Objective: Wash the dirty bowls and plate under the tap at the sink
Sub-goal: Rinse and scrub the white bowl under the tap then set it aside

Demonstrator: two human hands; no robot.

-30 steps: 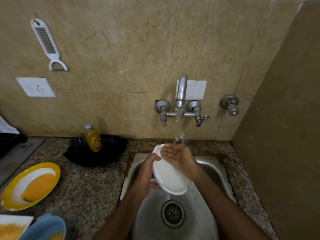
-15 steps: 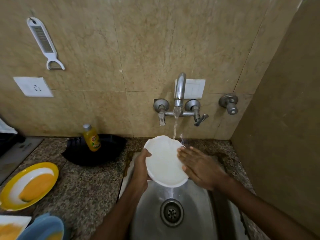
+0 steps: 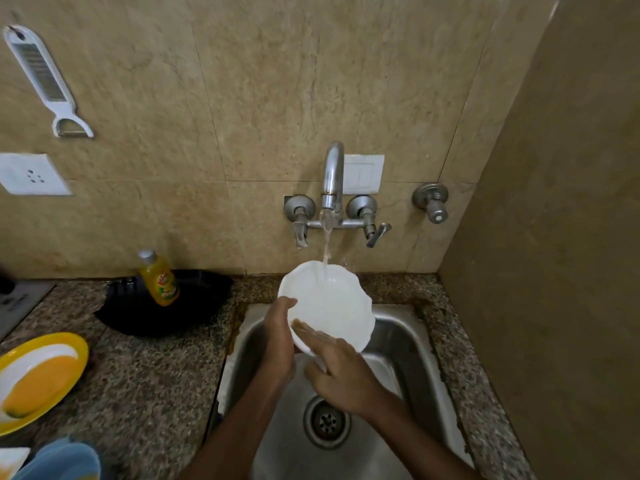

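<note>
A white bowl (image 3: 329, 303) with a wavy rim is held tilted over the steel sink (image 3: 412, 344), its inside facing me. Water runs from the wall tap (image 3: 333, 178) into the bowl's upper part. My left hand (image 3: 278, 337) grips the bowl's left rim, thumb on the inside. My right hand (image 3: 341, 372) lies flat with its fingers on the bowl's lower inside edge. A yellow plate (image 3: 41, 375) smeared with orange food sits on the counter at the left. A blue bowl (image 3: 65, 462) stands at the bottom left corner.
A yellow dish-soap bottle (image 3: 160, 279) stands in a black tray (image 3: 201, 306) left of the sink. The granite counter (image 3: 149, 386) surrounds the sink; its drain (image 3: 327, 421) is open below my hands. A side wall (image 3: 554, 271) closes the right. A white peeler (image 3: 41, 77) hangs on the tiles.
The bowl was turned from underside up to inside facing me, under the stream. My right hand moved from the bowl's right side to its lower inside edge.
</note>
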